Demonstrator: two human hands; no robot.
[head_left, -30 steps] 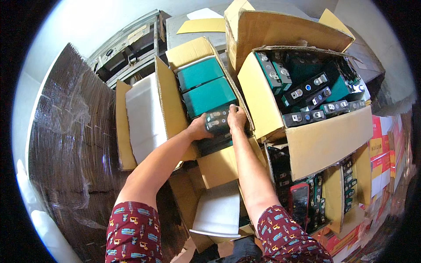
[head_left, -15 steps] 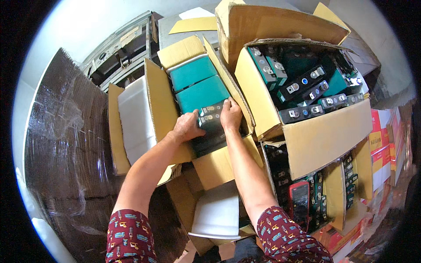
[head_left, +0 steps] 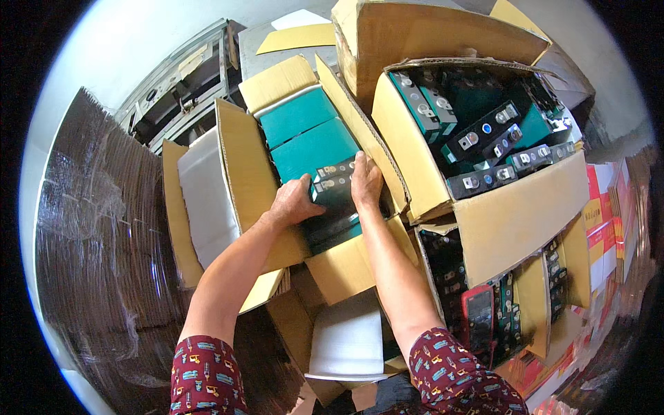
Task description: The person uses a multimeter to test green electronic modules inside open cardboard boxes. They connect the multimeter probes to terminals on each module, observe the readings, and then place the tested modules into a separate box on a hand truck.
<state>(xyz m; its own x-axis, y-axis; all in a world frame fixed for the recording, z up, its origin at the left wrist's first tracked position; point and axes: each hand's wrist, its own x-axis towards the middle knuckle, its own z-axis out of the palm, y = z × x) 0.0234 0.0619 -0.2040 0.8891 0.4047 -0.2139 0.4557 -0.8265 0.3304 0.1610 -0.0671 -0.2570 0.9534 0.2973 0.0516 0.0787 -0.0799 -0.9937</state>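
Clock positions are taken from the dark cell block (head_left: 336, 194), which carries two rows of metal terminals (head_left: 335, 182) on its upper face. The block is located inside an open carton (head_left: 254, 187), toward the carton's 5 o'clock end. The left hand (head_left: 291, 200) bears on the block at 8 o'clock, thumb at its 7 o'clock corner. The right hand (head_left: 366, 182) bears on it at 3 o'clock, close to the carton wall. Grip state: both hands are clamped on the cell block, one from each side. Whether its underside is supported cannot be told.

Two teal blocks (head_left: 315, 151) lie at 11 o'clock in the same carton, next to the cell block. A larger carton (head_left: 526, 211), holding terminal-topped cells (head_left: 478, 182), stands at 2 o'clock. A red-cased meter (head_left: 477, 318) is located between 4 and 5 o'clock, beside further cells (head_left: 512, 311). A white foam sheet (head_left: 348, 339) lies in an open box (head_left: 288, 324) at 6 o'clock. A film-wrapped cardboard stack (head_left: 104, 242) stands between 8 and 9 o'clock
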